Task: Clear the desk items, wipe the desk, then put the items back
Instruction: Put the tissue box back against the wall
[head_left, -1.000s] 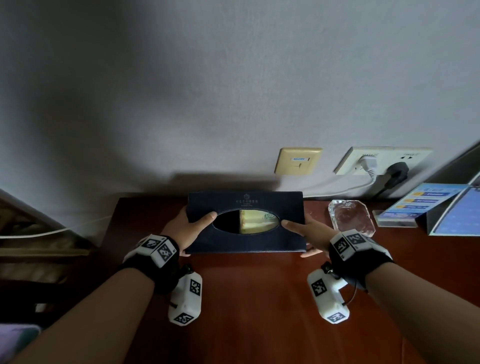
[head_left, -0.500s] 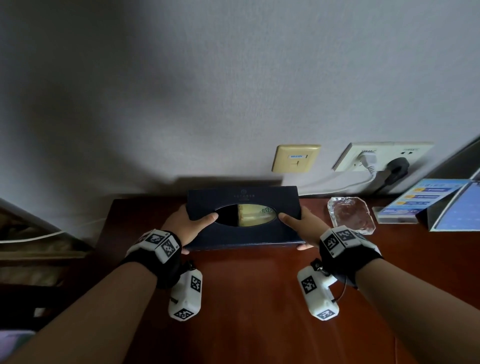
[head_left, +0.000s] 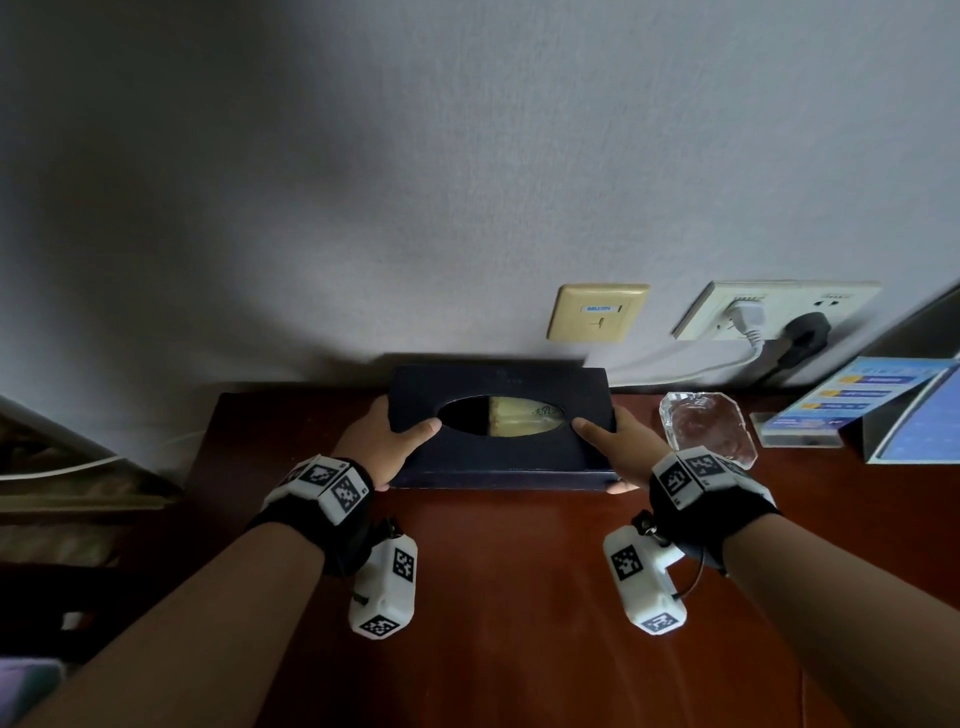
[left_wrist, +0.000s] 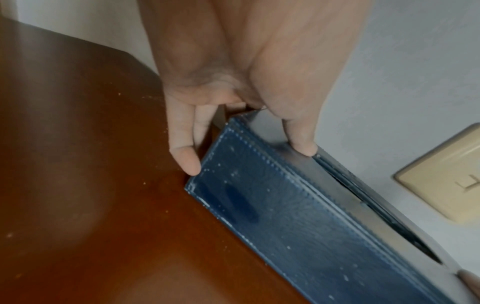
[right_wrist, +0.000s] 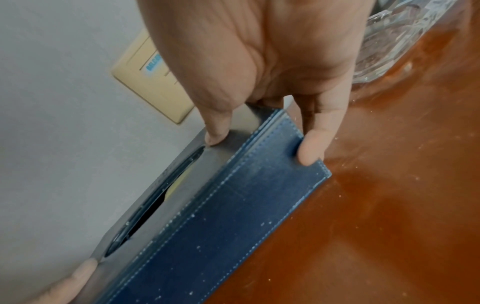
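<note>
A dark blue stitched tissue box (head_left: 498, 441) sits at the far edge of the table (head_left: 493, 597), close to the wall (head_left: 467, 182). The left hand (head_left: 382, 441) grips its left end and the right hand (head_left: 621, 441) its right end, each with the thumb on top and the fingers down the end face. Whether the base touches the table cannot be told.

Risks, as judged: the glass ashtray (head_left: 706, 426) stands just beside the right hand, so a drift to the right could knock it. The white cable (head_left: 675, 364) runs behind the box and could be trapped against the wall. The smooth cover, held only at its ends, could slip.

The head view alone shows the ashtray's full outline, the cable and the yellowish pack inside the oval opening. The wrist views alone show the left fingers (left_wrist: 184, 148) and right fingers (right_wrist: 314, 144) along the end faces, and pale specks on the wood.
</note>
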